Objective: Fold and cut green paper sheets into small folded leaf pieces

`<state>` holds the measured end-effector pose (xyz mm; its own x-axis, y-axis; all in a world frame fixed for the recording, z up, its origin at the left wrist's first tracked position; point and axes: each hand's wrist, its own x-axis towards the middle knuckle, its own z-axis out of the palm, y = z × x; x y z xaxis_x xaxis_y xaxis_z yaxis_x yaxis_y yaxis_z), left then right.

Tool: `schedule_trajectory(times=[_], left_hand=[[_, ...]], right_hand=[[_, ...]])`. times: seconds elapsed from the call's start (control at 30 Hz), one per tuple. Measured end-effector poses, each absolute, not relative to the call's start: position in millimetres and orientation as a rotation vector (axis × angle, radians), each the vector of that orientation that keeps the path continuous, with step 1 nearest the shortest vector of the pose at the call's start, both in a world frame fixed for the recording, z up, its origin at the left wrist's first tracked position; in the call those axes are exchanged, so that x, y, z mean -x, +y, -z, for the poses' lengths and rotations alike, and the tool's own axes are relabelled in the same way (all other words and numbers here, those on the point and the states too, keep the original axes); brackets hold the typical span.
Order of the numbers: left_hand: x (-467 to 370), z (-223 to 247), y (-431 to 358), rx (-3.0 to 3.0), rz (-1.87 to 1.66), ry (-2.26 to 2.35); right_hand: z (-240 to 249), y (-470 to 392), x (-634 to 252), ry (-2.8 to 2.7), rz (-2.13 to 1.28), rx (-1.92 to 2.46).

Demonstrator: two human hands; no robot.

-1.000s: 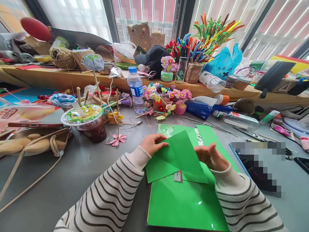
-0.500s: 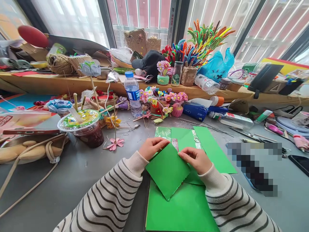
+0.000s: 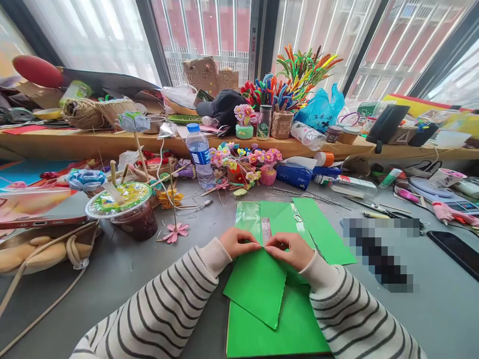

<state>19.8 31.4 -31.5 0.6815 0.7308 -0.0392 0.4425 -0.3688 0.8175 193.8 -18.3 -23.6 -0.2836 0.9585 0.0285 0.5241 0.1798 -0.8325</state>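
Observation:
A piece of green paper (image 3: 258, 284) with one rough-cut edge hangs between my hands, tilted over larger green sheets (image 3: 277, 336). My left hand (image 3: 241, 243) pinches its top edge from the left. Close beside it, my right hand (image 3: 290, 249) pinches the same edge, and the fingertips of both hands almost meet. Behind them lie a clear plastic sleeve (image 3: 247, 215), a pinkish ruler-like strip (image 3: 266, 229) and another green strip (image 3: 325, 232). The fingers partly hide the paper's top edge.
On the left stand a lidded drink cup (image 3: 127, 209) and a pink paper flower (image 3: 175, 232). Behind the paper are a water bottle (image 3: 201, 157) and crocheted flowers (image 3: 243, 162). Scissors (image 3: 368, 203) and a dark phone (image 3: 454, 254) lie to the right. A crowded wooden shelf (image 3: 157, 145) runs along the back.
My hands have come together at the paper's top edge, the right one moving inward. The paper has turned and sits slightly lower, and the view has shifted a little.

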Motion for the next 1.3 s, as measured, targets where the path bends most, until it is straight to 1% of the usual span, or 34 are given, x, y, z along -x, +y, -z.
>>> schedule_trajectory(times=[0.27, 0.37, 0.57, 0.73, 1.0, 1.3], left_hand=[[-13.5, 44.6, 30.2, -1.808, -0.516, 1.007], [-11.5, 43.2, 32.6, -1.746, -0.551, 1.017], [-10.4, 38.5, 33.6, -1.687, -0.6, 1.0], [-9.4, 47.4, 36.9, -1.587, -0.641, 1.047], [-4.4, 47.2, 39.9, -1.445, -0.656, 1.045], [-4.2, 39.7, 37.3, -1.253, -0.647, 1.04]], right_hand=[[33.1, -17.1, -212.7, -1.682, -1.213, 1.424], [32.0, -15.0, -217.0, -1.635, -1.24, 1.405], [33.3, -13.3, -217.3, -1.568, -1.142, 1.426], [42.6, -13.5, -219.7, -1.459, -1.068, 1.451], [43.2, -11.6, -227.2, -1.446, -1.129, 1.451], [48.5, -10.6, -228.6, -1.389, -1.062, 1.453]])
